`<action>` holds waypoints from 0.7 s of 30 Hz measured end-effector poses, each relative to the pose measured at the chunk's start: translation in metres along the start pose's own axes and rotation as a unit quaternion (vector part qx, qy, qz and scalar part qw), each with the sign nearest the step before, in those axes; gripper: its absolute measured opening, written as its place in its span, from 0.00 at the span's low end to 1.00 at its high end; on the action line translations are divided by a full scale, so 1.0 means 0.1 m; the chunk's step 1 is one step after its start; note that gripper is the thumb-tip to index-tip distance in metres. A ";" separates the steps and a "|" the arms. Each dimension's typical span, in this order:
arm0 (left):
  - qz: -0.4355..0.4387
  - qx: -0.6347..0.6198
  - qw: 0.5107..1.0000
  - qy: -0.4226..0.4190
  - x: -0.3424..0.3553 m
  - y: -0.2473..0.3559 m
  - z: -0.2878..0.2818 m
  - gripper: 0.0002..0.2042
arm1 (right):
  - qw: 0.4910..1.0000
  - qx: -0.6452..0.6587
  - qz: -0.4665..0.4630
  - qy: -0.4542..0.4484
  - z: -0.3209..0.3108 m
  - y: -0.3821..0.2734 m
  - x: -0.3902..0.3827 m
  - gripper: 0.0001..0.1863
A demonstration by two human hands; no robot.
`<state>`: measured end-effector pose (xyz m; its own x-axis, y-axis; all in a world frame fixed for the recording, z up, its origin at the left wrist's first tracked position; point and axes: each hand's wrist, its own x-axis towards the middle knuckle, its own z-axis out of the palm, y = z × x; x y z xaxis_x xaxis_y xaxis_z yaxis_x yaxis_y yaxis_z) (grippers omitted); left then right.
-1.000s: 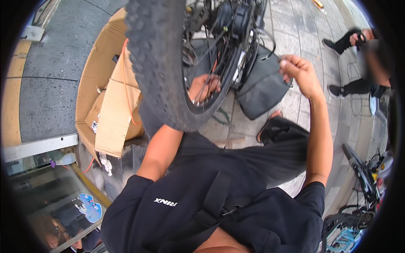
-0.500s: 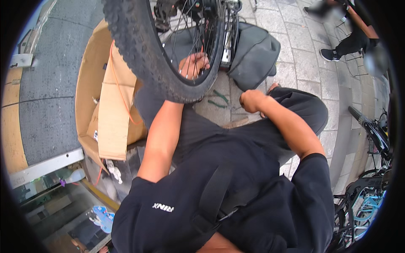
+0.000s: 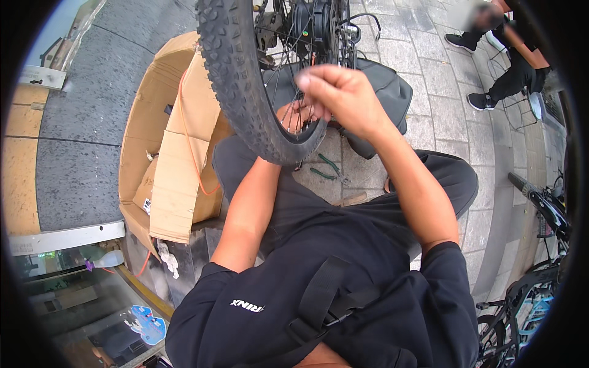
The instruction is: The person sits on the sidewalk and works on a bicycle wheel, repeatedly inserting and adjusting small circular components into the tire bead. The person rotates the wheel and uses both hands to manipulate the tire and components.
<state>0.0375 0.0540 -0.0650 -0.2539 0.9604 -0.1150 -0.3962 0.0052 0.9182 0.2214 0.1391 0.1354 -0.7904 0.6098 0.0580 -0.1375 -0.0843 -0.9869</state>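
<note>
A bicycle wheel (image 3: 236, 67) with a knobby black tyre stands in front of me, its hub (image 3: 310, 27) near the upper edge. My left hand (image 3: 293, 118) is at the lower rim, seen partly through the spokes, its fingers curled together; what they hold is hidden. Over the right side of the rim is my right hand (image 3: 346, 98), thumb and forefinger drawn together and blurred at the tips. I cannot make out anything between them. Green-handled pliers (image 3: 326, 168) lie on the paving below the wheel, near my legs.
To the left stands an open cardboard box (image 3: 175, 184) with an orange cable (image 3: 186, 132) over its flap. A dark grey bag (image 3: 392, 92) lies behind the wheel. Another person's legs (image 3: 503, 80) show at upper right, parked bicycles (image 3: 521, 294) at lower right.
My right hand has risen from above the paving by my right knee to the wheel's spokes. My left hand stays at the rim. The view has shifted slightly.
</note>
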 end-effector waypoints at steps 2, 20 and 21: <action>0.009 0.006 1.000 -0.011 0.02 -0.02 0.02 0.19 | 0.998 0.026 -0.055 0.011 0.07 -0.21 0.12 0.17; 0.525 0.831 0.093 0.160 0.19 -0.11 -0.19 0.17 | 0.663 -0.569 -0.471 -0.123 -0.05 -0.69 0.54 0.10; 0.528 0.825 0.119 0.162 0.20 -0.11 -0.19 0.17 | 0.642 -0.589 -0.474 -0.126 -0.08 -0.74 0.56 0.10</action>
<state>0.0201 0.0682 -0.0849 0.4795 0.6094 0.6314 0.6526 0.2334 -0.7209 0.1921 0.1863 0.2108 -0.7774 -0.2118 0.5922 -0.1979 0.9761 0.0894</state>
